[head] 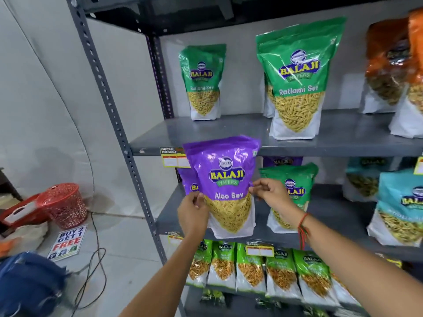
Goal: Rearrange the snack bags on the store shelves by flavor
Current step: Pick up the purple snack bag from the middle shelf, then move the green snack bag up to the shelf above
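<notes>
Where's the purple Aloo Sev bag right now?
The purple Aloo Sev bag is centre frame, held upright by the left hand and right hand before the middle shelf, beside a green bag.

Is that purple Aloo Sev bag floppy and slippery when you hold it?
Probably a bit of both. The purple Aloo Sev bag has a glossy, wrinkled film, so it likely bends and could slide; the left hand and right hand pinch its two edges. Its thin noodle sticks are probably light and easily crushed.
</notes>
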Available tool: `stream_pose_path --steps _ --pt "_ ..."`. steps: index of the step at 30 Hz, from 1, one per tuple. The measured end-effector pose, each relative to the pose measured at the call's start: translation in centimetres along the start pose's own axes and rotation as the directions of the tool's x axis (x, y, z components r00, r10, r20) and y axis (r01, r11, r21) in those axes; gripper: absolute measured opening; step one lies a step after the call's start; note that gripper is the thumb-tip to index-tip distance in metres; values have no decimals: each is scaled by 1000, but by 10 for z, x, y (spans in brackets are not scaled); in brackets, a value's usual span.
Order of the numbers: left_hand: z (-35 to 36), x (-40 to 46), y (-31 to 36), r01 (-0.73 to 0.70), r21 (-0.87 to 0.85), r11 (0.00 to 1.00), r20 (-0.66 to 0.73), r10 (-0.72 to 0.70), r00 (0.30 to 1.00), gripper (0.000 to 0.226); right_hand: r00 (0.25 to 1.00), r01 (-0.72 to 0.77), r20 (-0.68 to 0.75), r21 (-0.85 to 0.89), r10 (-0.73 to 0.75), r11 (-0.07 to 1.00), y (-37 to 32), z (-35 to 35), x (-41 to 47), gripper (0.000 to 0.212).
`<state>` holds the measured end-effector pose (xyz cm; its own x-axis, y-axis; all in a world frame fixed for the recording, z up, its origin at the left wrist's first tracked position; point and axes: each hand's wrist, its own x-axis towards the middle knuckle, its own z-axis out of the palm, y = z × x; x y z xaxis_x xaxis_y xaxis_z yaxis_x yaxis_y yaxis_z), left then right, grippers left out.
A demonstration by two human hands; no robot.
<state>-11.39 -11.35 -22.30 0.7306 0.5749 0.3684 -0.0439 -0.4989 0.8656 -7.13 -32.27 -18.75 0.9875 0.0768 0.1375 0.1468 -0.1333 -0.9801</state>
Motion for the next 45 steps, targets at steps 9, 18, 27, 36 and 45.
stream_pose_path --steps 9,18,27,36,45 --pt "78 2 -49 166 181 969 81 -182 980 17 986 -130 -125 -198 106 972 97 2 55 28" --pt "112 10 -72 188 200 962 41 -200 979 24 977 -84 -211 -315 17 945 134 17 80 14" --pt "111 4 -71 289 16 957 15 -289 957 23 980 -96 -198 -323 32 941 142 19 76 24" --pt "136 -55 -39 141 -135 981 140 -122 983 18 963 -23 -270 -165 -23 986 137 -19 27 18" --pt "216 -60 -20 1 -36 999 416 14 909 33 783 -247 -604 -80 150 966 167 -113 15 27"
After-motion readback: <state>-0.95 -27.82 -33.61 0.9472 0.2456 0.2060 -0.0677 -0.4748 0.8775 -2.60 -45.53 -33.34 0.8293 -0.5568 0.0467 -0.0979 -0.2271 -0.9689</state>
